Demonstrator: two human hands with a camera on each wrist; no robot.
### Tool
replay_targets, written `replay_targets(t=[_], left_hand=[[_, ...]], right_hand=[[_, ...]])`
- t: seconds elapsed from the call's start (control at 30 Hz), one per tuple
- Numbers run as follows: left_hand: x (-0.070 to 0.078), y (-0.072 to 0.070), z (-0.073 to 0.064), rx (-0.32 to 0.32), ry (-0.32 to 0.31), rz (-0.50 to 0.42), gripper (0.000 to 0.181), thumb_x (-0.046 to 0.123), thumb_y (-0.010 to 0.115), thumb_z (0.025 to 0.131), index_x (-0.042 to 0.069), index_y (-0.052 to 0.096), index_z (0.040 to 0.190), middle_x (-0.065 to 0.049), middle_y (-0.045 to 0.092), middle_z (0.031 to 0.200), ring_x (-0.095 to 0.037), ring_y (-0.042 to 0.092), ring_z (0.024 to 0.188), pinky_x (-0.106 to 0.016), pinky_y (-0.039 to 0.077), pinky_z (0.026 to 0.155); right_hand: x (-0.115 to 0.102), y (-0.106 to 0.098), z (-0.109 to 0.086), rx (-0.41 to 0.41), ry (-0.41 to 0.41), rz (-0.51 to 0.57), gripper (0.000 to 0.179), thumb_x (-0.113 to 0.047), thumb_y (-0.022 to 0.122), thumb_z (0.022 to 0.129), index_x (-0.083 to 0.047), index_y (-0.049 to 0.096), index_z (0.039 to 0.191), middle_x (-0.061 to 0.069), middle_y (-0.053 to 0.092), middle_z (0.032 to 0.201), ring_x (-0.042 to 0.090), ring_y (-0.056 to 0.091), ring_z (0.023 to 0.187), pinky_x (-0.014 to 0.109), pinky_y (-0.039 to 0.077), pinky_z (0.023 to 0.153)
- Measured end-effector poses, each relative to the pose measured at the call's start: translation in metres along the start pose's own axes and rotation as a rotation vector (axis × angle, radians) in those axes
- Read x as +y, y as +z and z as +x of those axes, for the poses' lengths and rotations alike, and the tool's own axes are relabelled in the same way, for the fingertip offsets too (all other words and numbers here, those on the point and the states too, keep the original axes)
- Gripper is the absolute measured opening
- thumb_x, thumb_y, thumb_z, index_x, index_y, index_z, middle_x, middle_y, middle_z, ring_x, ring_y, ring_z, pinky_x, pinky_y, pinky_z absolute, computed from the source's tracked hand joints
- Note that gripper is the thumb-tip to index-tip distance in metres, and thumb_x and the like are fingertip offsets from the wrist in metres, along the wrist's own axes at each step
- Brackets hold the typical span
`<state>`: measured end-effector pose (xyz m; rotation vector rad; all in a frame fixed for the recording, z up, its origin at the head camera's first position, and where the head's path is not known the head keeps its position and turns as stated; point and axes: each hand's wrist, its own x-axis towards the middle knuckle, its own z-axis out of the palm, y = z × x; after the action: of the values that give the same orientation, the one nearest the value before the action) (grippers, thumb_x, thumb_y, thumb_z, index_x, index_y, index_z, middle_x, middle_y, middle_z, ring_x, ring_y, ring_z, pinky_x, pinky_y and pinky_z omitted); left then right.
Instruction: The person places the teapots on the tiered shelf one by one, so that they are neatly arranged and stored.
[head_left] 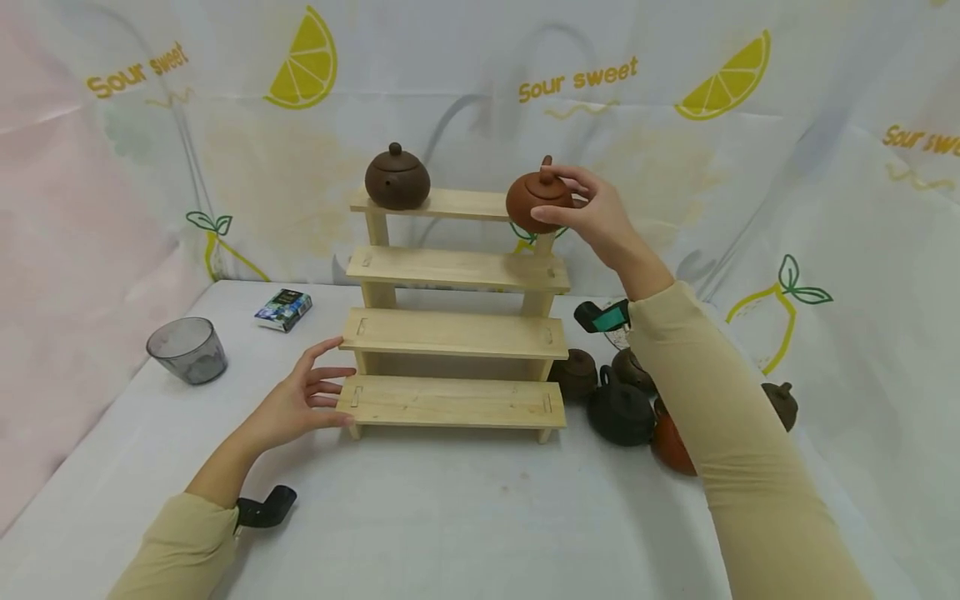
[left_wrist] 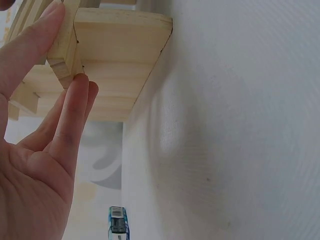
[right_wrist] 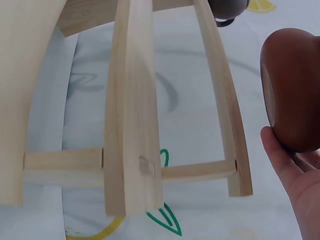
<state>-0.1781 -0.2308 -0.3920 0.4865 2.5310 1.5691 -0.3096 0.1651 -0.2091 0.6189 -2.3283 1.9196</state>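
A tiered wooden display stand (head_left: 453, 333) stands on the white cloth. My left hand (head_left: 296, 404) is at its left side, pinching the end of the lowest board (left_wrist: 65, 55) between thumb and fingers. With my right hand (head_left: 592, 208) I grip a reddish-brown clay teapot (head_left: 536, 204) at the right end of the top board. In the right wrist view the teapot's flat base (right_wrist: 269, 95) shows apart from the stand, my fingertips below its body. A dark brown teapot (head_left: 397, 179) sits on the left end of the top board.
Several more teapots, among them a black one (head_left: 621, 412) and an orange-red one (head_left: 672, 446), crowd the table right of the stand, partly behind my right sleeve. To the left are a grey glass cup (head_left: 187, 350) and a small printed box (head_left: 283, 310). A lemon-print cloth (head_left: 465, 50) hangs behind.
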Motion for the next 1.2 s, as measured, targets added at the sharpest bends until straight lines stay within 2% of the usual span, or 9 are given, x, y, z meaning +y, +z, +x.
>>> replay_targets(t=[0.2, 0.33, 0.5, 0.67, 0.8, 1.0, 1.2], left_hand=[[-0.001, -0.001, 0.001, 0.002, 0.008, -0.005, 0.107, 0.016, 0.083, 0.069, 0.029, 0.012, 0.148, -0.024, 0.045, 0.133, -0.034, 0.056, 0.104, -0.028, 0.050, 0.081], [-0.001, -0.001, 0.001, -0.001, 0.008, -0.001, 0.106, 0.017, 0.083, 0.070, 0.030, 0.012, 0.147, -0.023, 0.045, 0.133, -0.034, 0.056, 0.105, -0.029, 0.050, 0.082], [-0.001, -0.001, 0.000, 0.000, 0.012, -0.007, 0.106, 0.015, 0.083, 0.069, 0.028, 0.012, 0.147, -0.024, 0.046, 0.133, -0.034, 0.056, 0.104, -0.030, 0.051, 0.081], [-0.002, 0.000, 0.001, 0.000, 0.009, -0.017, 0.107, 0.014, 0.083, 0.069, 0.028, 0.013, 0.147, -0.023, 0.046, 0.133, -0.034, 0.056, 0.104, -0.030, 0.051, 0.081], [-0.002, -0.001, 0.001, 0.002, 0.004, -0.022, 0.107, 0.014, 0.083, 0.068, 0.030, 0.013, 0.147, -0.023, 0.046, 0.133, -0.034, 0.057, 0.104, -0.031, 0.051, 0.081], [-0.001, -0.001, 0.000, 0.002, 0.012, -0.030, 0.107, 0.013, 0.083, 0.069, 0.029, 0.013, 0.147, -0.023, 0.046, 0.132, -0.034, 0.057, 0.103, -0.033, 0.050, 0.082], [-0.001, -0.001, -0.001, 0.002, 0.007, -0.034, 0.107, 0.013, 0.083, 0.069, 0.029, 0.013, 0.147, -0.023, 0.046, 0.132, -0.034, 0.058, 0.103, -0.032, 0.050, 0.082]], right_hand=[[0.003, 0.009, 0.019, 0.006, 0.019, 0.003, 0.057, -0.011, 0.075, 0.077, -0.012, 0.053, 0.130, 0.009, 0.048, 0.130, 0.024, 0.048, 0.113, 0.039, 0.044, 0.091], [0.004, 0.012, 0.029, 0.007, 0.043, -0.022, 0.056, -0.012, 0.076, 0.077, -0.015, 0.055, 0.129, 0.008, 0.048, 0.130, 0.023, 0.047, 0.114, 0.039, 0.043, 0.092], [0.011, 0.016, 0.038, -0.004, 0.029, -0.019, 0.056, -0.011, 0.074, 0.079, -0.011, 0.053, 0.131, 0.006, 0.044, 0.133, 0.020, 0.043, 0.118, 0.037, 0.042, 0.093], [0.015, 0.018, 0.041, -0.023, 0.014, -0.041, 0.059, -0.013, 0.069, 0.084, -0.010, 0.045, 0.138, 0.002, 0.039, 0.139, 0.022, 0.042, 0.122, 0.035, 0.039, 0.097], [0.014, 0.018, 0.040, -0.042, 0.011, -0.059, 0.056, -0.016, 0.067, 0.086, -0.013, 0.046, 0.138, 0.001, 0.042, 0.140, 0.021, 0.043, 0.122, 0.033, 0.038, 0.098], [0.015, 0.015, 0.036, -0.075, -0.001, -0.037, 0.062, -0.004, 0.069, 0.082, -0.012, 0.045, 0.139, 0.002, 0.042, 0.139, 0.022, 0.045, 0.120, 0.036, 0.044, 0.091], [0.017, 0.016, 0.037, -0.046, -0.023, -0.050, 0.063, -0.003, 0.071, 0.080, -0.010, 0.046, 0.137, 0.004, 0.043, 0.138, 0.024, 0.047, 0.119, 0.035, 0.047, 0.087]])
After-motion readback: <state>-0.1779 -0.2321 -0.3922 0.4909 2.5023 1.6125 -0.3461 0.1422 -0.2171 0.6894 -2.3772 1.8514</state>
